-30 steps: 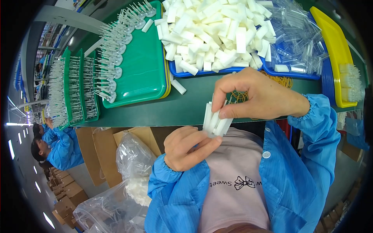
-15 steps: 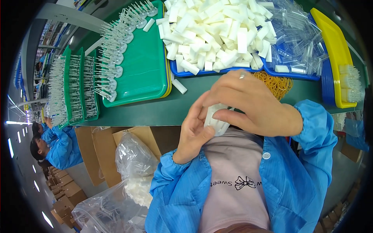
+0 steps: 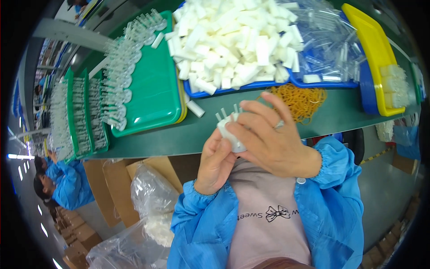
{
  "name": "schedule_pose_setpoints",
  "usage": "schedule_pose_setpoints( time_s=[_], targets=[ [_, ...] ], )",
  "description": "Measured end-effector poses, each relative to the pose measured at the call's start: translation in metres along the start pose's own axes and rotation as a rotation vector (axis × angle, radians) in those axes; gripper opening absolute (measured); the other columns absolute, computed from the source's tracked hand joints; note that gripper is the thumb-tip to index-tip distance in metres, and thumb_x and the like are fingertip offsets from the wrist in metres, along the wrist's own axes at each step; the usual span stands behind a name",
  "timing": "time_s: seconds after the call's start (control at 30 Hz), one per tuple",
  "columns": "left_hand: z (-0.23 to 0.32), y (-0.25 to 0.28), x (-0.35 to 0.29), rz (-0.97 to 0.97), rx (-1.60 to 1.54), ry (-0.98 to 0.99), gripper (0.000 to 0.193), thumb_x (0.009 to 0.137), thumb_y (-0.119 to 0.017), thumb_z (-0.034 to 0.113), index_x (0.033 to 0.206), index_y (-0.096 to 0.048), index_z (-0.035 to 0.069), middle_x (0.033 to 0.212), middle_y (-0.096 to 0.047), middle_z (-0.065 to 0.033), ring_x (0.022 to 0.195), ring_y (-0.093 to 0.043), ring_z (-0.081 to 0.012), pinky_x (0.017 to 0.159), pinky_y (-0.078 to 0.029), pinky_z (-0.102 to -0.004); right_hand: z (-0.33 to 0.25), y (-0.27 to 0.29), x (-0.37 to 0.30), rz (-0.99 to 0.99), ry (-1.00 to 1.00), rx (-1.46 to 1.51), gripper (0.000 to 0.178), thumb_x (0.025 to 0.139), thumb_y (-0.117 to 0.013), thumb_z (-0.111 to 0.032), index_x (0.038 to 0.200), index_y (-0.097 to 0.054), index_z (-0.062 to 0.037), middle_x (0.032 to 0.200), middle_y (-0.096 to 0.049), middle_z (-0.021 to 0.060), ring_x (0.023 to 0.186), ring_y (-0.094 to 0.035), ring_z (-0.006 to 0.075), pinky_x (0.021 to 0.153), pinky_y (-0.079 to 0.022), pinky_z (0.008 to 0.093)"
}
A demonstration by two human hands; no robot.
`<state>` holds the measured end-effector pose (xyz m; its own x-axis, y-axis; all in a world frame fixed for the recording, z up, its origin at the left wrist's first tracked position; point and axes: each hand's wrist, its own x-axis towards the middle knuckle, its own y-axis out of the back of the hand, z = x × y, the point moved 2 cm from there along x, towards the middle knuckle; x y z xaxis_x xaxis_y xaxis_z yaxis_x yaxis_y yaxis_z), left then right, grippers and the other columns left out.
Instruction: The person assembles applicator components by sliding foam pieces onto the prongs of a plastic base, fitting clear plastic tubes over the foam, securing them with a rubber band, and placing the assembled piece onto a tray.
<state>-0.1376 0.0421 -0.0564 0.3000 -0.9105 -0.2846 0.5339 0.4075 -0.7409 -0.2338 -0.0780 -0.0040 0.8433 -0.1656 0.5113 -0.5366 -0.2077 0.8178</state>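
Between my hands, above the front edge of the green worktable, is a white piece (image 3: 232, 138) with several thin, pale prongs pointing up from it. My left hand (image 3: 212, 163) grips it from the lower left, fingers curled and thumb against its side. From the right, my right hand (image 3: 280, 145) closes over it with thumb and bent fingers, hiding part of the piece. A ring shows on one right finger. Just beyond that hand lies a heap of orange-yellow rubber bands (image 3: 298, 102).
White foam blocks (image 3: 233, 45) heap over a blue tray; another blue tray holds clear plastic pieces (image 3: 329, 40). Left, a green tray (image 3: 154, 89) carries pronged pieces along one edge, beside filled green racks (image 3: 89, 112). A yellow tray (image 3: 371, 36) stands right. Below are an open carton (image 3: 118, 186) and plastic bags.
My right hand has turned and come down beside the white piece, baring its prongs. The rubber bands are less covered. The whole view has shifted slightly.
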Motion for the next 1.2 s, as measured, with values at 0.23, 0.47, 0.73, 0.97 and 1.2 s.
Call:
schedule_pose_setpoints(
  time_s=[0.23,0.47,0.73,0.97,1.2],
  targets=[
    [-0.003,-0.004,-0.005,0.027,0.135,-0.092,0.069,0.084,-0.068,0.013,0.140,-0.030,-0.002,0.138,-0.041,-0.0112,0.125,-0.045,-0.0214,0.105,-0.036,-0.0350,0.005,0.014,0.003,-0.114,0.057,0.159,0.047,0.071,-0.068,-0.027,0.113,-0.057,-0.0088,0.111,-0.053,0.0083,0.114,-0.049,0.0264,0.100,-0.034,0.0504],
    [0.012,0.008,-0.002,0.069,0.097,-0.238,0.062,0.089,-0.058,0.017,0.140,-0.029,-0.003,0.133,-0.046,-0.0169,0.113,-0.054,-0.0267,0.095,-0.047,-0.0396,0.106,0.067,-0.017,0.059,-0.388,-0.039,0.035,0.074,-0.070,-0.014,0.107,-0.061,-0.0071,0.100,-0.063,0.0105,0.094,-0.059,0.0276,0.077,-0.046,0.0367],
    [0.011,0.002,0.004,0.127,-0.225,-0.091,0.059,0.096,-0.048,0.024,0.143,-0.023,-0.001,0.122,-0.052,-0.0185,0.103,-0.059,-0.0271,0.081,-0.055,-0.0344,0.165,0.042,-0.032,0.023,-0.414,-0.514,0.025,0.075,-0.069,-0.012,0.099,-0.062,-0.0125,0.087,-0.060,0.0048,0.088,-0.055,0.0251,0.076,-0.039,0.0379],
    [0.010,0.009,0.004,0.072,-0.237,-0.081,0.054,0.097,-0.043,0.026,0.142,-0.026,0.001,0.123,-0.054,-0.0157,0.097,-0.059,-0.0258,0.078,-0.053,-0.0336,0.183,0.036,-0.034,-0.039,-0.374,-0.554,0.018,0.075,-0.066,-0.008,0.092,-0.064,-0.0136,0.084,-0.060,0.0036,0.084,-0.057,0.0243,0.072,-0.039,0.0383],
    [0.006,0.014,0.009,0.074,-0.193,-0.085,0.053,0.099,-0.040,0.034,0.140,-0.030,0.002,0.127,-0.051,-0.0144,0.102,-0.058,-0.0238,0.079,-0.052,-0.0341,0.191,0.052,-0.041,0.097,-0.396,-0.424,0.020,0.080,-0.061,-0.003,0.097,-0.064,-0.0123,0.090,-0.063,0.0058,0.080,-0.059,0.0268,0.067,-0.043,0.0377]
  ],
)
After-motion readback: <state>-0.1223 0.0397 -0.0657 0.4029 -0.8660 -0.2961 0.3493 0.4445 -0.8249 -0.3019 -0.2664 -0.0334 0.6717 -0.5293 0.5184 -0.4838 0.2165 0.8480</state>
